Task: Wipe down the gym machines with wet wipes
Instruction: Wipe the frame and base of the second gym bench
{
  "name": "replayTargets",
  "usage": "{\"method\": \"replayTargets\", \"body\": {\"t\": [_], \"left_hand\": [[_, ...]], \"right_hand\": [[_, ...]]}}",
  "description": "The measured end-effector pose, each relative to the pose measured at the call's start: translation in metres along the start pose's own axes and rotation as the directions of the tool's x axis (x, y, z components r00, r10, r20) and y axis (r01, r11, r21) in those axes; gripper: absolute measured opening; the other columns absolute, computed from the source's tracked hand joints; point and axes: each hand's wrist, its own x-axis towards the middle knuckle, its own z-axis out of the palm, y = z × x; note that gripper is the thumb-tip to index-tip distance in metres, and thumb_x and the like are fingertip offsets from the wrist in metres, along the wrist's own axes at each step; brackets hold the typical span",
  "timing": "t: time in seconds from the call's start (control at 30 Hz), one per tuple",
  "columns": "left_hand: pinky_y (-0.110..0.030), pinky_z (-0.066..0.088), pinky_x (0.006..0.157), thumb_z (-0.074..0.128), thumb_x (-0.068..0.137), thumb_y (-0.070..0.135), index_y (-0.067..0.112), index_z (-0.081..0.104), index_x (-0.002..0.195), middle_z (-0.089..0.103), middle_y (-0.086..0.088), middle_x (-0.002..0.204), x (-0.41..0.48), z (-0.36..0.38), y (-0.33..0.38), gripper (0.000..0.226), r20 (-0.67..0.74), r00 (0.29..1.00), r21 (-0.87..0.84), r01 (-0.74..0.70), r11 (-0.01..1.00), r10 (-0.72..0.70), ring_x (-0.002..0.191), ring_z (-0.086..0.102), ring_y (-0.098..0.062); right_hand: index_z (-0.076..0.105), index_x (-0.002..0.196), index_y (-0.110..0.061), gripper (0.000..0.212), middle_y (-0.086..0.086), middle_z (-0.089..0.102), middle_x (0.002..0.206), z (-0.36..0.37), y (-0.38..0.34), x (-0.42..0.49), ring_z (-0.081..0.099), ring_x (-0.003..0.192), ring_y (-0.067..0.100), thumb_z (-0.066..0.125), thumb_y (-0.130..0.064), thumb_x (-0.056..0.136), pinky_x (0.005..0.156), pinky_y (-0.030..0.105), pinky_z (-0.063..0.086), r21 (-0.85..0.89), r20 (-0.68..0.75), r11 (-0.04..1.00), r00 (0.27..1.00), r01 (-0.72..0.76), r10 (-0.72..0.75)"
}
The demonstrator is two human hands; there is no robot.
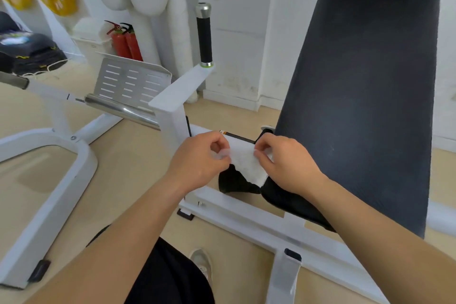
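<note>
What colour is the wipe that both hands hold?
The wipe is white, held between the left hand and right hand; the head view shows it.

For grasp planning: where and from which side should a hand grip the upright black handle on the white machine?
Probably the black sleeve, wrapped level from the near side: the handle stands upright, round and slim, bounded by the chrome cap above and white arm below.

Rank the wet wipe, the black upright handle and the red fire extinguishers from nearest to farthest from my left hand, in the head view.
1. The wet wipe: pinched by the left hand, just to its right.
2. The black upright handle: beyond the hand, straight ahead.
3. The red fire extinguishers: farthest, at back left.
</note>
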Motion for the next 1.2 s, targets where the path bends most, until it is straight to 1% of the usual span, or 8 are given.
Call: {"method": "replayTargets", "body": {"t": [0.17,0.3,0.53,0.63,0.7,0.83,0.97,1.2], "left_hand": [[-0.012,0.044,0.077,0.078,0.084,0.032,0.030,0.068,0.083,0.071,0.017,0.089,0.007,-0.047,-0.021,0.010,-0.063,0.997,-0.202,0.041,0.979,-0.055,0.090,0.062,0.006],[-0.005,0.037,0.065,0.071,0.090,0.030,0.031,0.070,0.085,0.068,0.019,0.087,0.033,-0.091,-0.037,0.006,-0.261,0.963,-0.146,0.030,0.989,-0.068,0.085,0.061,0.004],[-0.030,0.041,0.074,0.077,0.082,0.037,0.030,0.060,0.106,0.059,0.005,0.112,0.097,-0.127,-0.074,0.031,-0.306,0.927,0.094,0.254,0.963,-0.215,0.099,0.055,-0.019],[-0.040,0.041,0.098,0.081,0.077,0.042,0.030,0.060,0.120,0.052,0.000,0.129,0.099,-0.121,-0.083,0.049,-0.432,0.894,0.274,0.254,0.928,-0.117,0.119,0.048,-0.026],[-0.038,0.040,0.098,0.076,0.083,0.037,0.029,0.066,0.115,0.054,0.000,0.128,0.094,-0.116,-0.087,0.034,-0.481,0.876,0.306,0.127,0.943,0.038,0.118,0.050,-0.026],[-0.028,0.044,0.088,0.051,0.102,0.023,0.014,0.071,0.117,0.070,-0.003,0.114,0.080,-0.097,-0.093,0.026,-0.363,0.927,0.102,-0.059,0.993,0.092,0.106,0.062,-0.021],[0.000,0.029,0.095,0.046,0.106,0.016,0.012,0.053,0.144,0.055,0.009,0.140,0.075,-0.088,-0.092,0.039,-0.238,0.970,-0.055,-0.060,0.997,0.045,0.120,0.046,0.004],[-0.019,0.030,0.096,0.035,0.109,0.030,0.023,0.031,0.156,0.040,-0.004,0.157,0.146,-0.111,-0.086,0.048,0.109,0.994,0.244,0.001,0.970,-0.028,0.140,0.040,-0.023]], "right_hand": [[0.063,0.106,-0.022,0.010,-0.009,0.067,0.100,0.004,-0.039,0.053,0.061,0.093,0.011,0.058,-0.028,0.100,0.082,0.033,0.052,0.169,0.028,0.985,0.999,0.035,-0.040],[0.065,0.100,-0.023,0.006,-0.012,0.066,0.092,0.005,-0.070,0.106,0.060,0.090,0.011,0.060,-0.024,0.098,0.081,0.035,0.053,0.289,-0.062,0.956,0.998,0.046,-0.029],[0.066,0.102,-0.026,0.010,-0.008,0.066,0.102,0.023,-0.103,0.179,0.060,0.100,0.016,0.060,-0.024,0.094,0.086,0.037,0.052,0.364,-0.076,0.927,0.989,-0.092,0.128],[0.060,0.122,-0.024,0.029,-0.002,0.056,0.125,0.039,-0.108,0.183,0.052,0.114,0.022,0.063,-0.026,0.093,0.092,0.037,0.048,0.191,-0.115,0.976,0.986,-0.101,0.125],[0.061,0.124,-0.020,0.031,0.002,0.053,0.130,0.046,-0.112,0.177,0.049,0.116,0.026,0.061,-0.020,0.093,0.094,0.037,0.045,0.140,-0.259,0.990,0.964,-0.020,0.056],[0.062,0.132,-0.009,0.044,0.008,0.060,0.138,0.060,-0.114,0.151,0.052,0.128,0.028,0.039,-0.022,0.097,0.108,0.034,0.039,0.163,-0.197,0.958,0.960,0.234,-0.201],[0.031,0.156,-0.012,0.066,0.005,0.021,0.165,0.072,-0.096,0.139,0.013,0.154,0.016,0.015,-0.045,0.100,0.121,0.021,-0.001,0.078,0.040,0.956,0.957,0.283,-0.287],[0.023,0.159,-0.016,0.072,-0.001,0.014,0.167,0.060,-0.065,0.189,0.006,0.155,0.011,0.014,-0.046,0.095,0.125,0.028,-0.003,0.046,0.131,0.975,0.967,0.216,-0.221]]}}
